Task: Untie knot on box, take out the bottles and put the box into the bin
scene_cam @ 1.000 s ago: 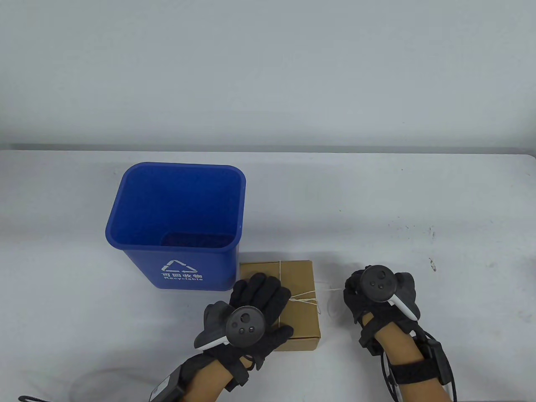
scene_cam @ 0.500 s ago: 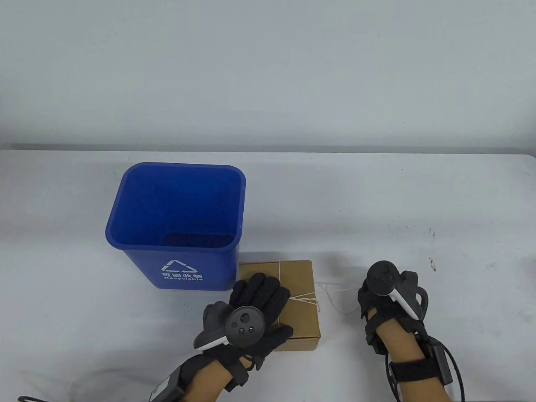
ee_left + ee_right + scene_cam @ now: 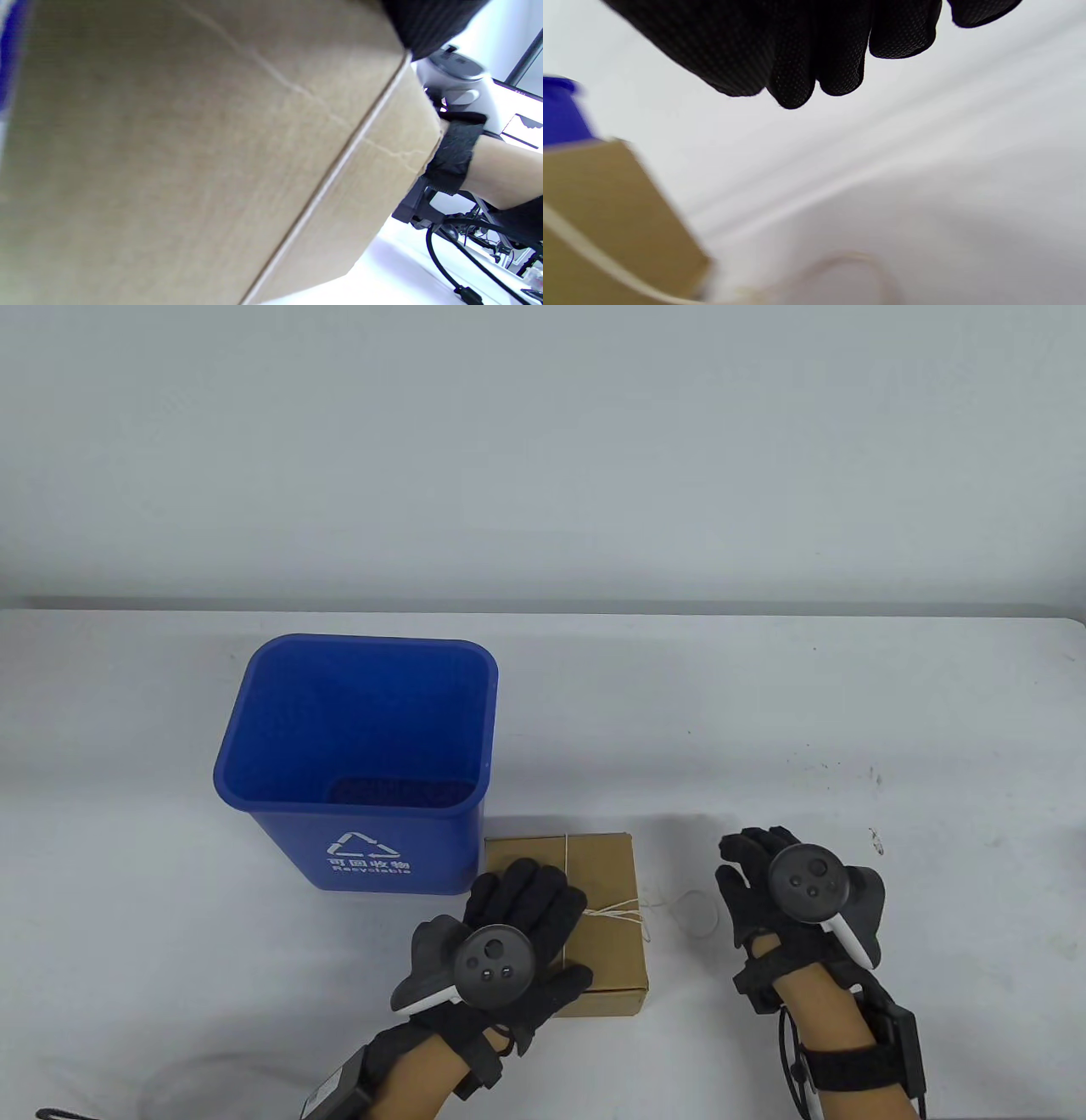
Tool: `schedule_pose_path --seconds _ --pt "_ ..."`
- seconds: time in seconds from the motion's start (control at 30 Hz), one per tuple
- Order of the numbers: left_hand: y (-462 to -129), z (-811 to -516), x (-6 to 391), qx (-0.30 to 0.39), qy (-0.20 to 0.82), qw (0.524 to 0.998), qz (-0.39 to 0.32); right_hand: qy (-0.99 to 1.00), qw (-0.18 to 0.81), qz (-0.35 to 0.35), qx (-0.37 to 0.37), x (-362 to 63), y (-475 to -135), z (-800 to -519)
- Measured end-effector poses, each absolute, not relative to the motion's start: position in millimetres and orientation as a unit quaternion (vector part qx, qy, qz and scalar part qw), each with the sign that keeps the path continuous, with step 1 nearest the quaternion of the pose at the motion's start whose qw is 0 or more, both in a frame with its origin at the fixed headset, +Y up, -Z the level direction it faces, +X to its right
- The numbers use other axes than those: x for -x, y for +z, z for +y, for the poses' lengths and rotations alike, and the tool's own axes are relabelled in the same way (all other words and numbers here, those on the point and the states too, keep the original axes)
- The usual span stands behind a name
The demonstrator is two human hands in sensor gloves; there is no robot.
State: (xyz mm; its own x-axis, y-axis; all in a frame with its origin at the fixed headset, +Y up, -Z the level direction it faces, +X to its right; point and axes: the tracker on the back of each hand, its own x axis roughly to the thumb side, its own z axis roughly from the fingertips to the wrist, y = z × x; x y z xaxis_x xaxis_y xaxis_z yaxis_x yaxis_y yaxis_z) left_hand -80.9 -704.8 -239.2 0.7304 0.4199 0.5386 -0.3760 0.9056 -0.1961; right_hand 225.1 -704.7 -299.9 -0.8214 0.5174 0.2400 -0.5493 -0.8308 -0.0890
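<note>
We press our left hand [image 3: 517,929] flat on the box [image 3: 598,891], which sits just right of the bin [image 3: 356,755], to keep it from sliding; our right hand [image 3: 776,891], fingers released, hovers right of the box (loose string [image 3: 670,908] lies between)

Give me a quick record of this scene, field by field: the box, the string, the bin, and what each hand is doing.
box: brown cardboard box, closed, on white table
string: thin white string knotted on lid, loose end looped on table
bin: blue plastic recycling bin, left of box
left hand: left hand rests flat on box
right hand: right hand open, off string
</note>
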Motion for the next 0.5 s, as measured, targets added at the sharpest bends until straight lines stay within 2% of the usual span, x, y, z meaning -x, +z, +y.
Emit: schedule_pose_path --seconds 0.1,0.23,0.4,0.5 --pt "-240 -699 85 0.033 0.241 0.921 -0.303 0.925 0.310 -0.105 -0.196 -201 -283 -691" --pt "-236 -679 100 -0.051 0.299 0.908 -0.288 0.908 0.307 -0.090 -0.269 -166 -266 -687" --pt "-235 -670 119 -0.077 0.227 0.945 -0.221 0.906 0.288 -0.048 -0.307 -142 -261 -694" --pt "-240 -673 125 -0.051 0.203 0.961 -0.180 0.908 0.275 -0.010 -0.315 -139 -263 -704"
